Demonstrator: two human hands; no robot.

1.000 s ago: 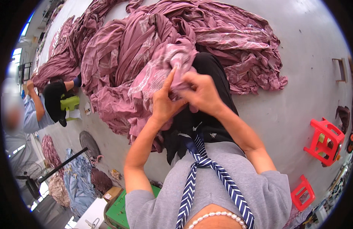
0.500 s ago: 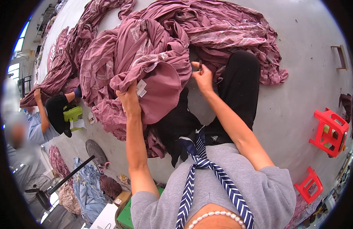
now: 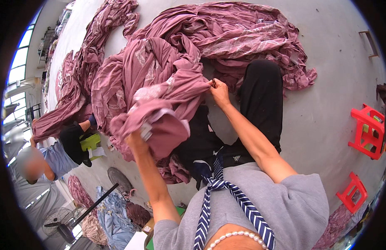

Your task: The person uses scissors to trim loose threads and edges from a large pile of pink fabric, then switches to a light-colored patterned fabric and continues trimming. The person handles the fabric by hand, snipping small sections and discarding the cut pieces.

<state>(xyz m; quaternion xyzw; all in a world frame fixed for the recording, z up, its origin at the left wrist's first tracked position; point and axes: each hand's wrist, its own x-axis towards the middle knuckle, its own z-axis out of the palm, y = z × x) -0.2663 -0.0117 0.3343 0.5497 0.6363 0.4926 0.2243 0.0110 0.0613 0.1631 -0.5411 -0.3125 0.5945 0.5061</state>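
Nearest the camera, below the grey shirt and the navy-and-white striped tie [image 3: 218,196], the person's left hand [image 3: 136,141] is closed into a fist around a gathered bunch of the mauve-pink patterned fabric [image 3: 159,125], a small pale tag showing just beside the fingers. A little farther out, the right hand [image 3: 220,92] pinches an edge of the same cloth between thumb and fingertips, only lightly closed, so the stretch between the two hands is pulled taut above the black-trousered knee [image 3: 264,96].

The fabric trails on from both hands into a large crumpled heap of the same cloth [image 3: 226,37] spread over the grey concrete floor [image 3: 334,83] toward its far edge.

The likely trouble is that narrow right-hand pinch: with the weight of the heap dragging on the cloth, the edge could slip free and the held length sag back into the pile. Folds tangled farther out may also snag and resist a pull.

To the person's right stand two red plastic stools [image 3: 368,131]; at the left edge another person in a pale blue shirt [image 3: 55,160] crouches over more cloth
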